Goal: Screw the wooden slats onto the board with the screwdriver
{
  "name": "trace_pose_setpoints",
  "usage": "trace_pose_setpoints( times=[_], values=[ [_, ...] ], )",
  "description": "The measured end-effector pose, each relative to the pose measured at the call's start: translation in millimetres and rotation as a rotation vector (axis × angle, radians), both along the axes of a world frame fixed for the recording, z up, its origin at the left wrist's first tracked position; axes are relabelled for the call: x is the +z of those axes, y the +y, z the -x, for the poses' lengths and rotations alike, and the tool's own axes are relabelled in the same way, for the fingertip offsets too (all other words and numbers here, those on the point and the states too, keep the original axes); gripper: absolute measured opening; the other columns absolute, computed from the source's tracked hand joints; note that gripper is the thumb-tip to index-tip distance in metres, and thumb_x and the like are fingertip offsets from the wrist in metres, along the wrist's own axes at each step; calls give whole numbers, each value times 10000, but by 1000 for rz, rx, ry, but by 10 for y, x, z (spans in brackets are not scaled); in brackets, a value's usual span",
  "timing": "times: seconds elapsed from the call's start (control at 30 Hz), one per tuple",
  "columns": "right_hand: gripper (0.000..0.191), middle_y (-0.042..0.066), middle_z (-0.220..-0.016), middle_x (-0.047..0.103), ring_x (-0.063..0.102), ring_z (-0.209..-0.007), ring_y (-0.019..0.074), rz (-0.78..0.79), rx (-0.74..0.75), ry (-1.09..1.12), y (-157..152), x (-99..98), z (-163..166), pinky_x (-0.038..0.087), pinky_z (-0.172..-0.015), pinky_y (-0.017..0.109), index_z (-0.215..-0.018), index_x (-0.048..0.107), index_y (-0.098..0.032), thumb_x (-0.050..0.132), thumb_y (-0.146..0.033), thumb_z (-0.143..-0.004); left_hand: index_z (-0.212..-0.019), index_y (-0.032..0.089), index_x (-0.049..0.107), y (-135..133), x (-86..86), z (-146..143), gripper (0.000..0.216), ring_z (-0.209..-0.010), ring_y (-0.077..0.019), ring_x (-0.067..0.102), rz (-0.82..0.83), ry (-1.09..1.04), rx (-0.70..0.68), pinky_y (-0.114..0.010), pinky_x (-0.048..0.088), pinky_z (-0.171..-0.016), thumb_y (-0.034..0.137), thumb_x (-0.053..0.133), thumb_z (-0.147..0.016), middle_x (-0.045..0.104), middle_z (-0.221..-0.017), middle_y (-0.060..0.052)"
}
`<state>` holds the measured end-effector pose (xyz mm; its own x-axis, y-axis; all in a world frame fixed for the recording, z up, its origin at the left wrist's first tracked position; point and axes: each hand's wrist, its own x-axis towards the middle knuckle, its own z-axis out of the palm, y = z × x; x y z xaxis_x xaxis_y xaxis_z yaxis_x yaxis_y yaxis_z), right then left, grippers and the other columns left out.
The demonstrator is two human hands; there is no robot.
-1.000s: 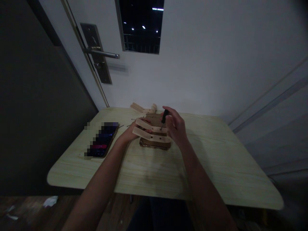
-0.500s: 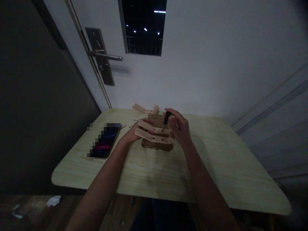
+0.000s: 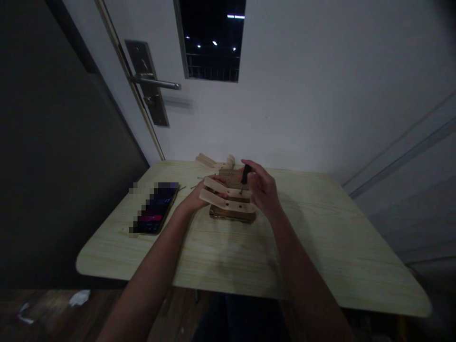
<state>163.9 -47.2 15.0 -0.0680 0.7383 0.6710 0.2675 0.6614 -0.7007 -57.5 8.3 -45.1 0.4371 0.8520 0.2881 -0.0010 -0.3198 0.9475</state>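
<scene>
Head, right hand's (image 3: 263, 189) screwdriver (image 3: 245, 175), table's (image 3: 231, 273) front edge apart

No legible text – anywhere

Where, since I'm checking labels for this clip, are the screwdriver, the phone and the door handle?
Screwdriver (image 3: 245, 174): head view, on its black grip.
Phone (image 3: 158, 208): head view, on its screen.
Door handle (image 3: 158, 83): head view, on the metal lever.
</scene>
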Motion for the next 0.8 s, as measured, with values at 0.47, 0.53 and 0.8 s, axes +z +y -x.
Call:
trace_pose_setpoints(
  times=[0.47,0.53,0.8],
  values=[
    [329,55,-1149,701,691,-949,170,-1,16,56,-23,31,-23,596,-848,357,-1289,604,-291,521,-378,-983,-1084,176,681,16,9,8,528,-955,-166,697,-31,46,2,-285,582,-848,271,913,-620,693,-1140,-62],
    [333,47,-1082,721,710,-906,168,12,44,66,-20,24,-7,606,-835,353,-1292,595,-284,529,-383,-981,-1120,173,668,27,-11,15,553,-943,-172,703,-30,21,-14,-293,584,-849,258,908,-629,703,-1126,-64],
    [242,23,-1104,737,707,-890,177,-12,-72,17,25,-13,8,622,-798,363,-1122,682,-290,646,-386,-903,-1128,163,650,17,-24,-10,548,-927,-192,713,61,-55,-29,-321,603,-802,263,888,-644,711,-1098,-68]
  ],
)
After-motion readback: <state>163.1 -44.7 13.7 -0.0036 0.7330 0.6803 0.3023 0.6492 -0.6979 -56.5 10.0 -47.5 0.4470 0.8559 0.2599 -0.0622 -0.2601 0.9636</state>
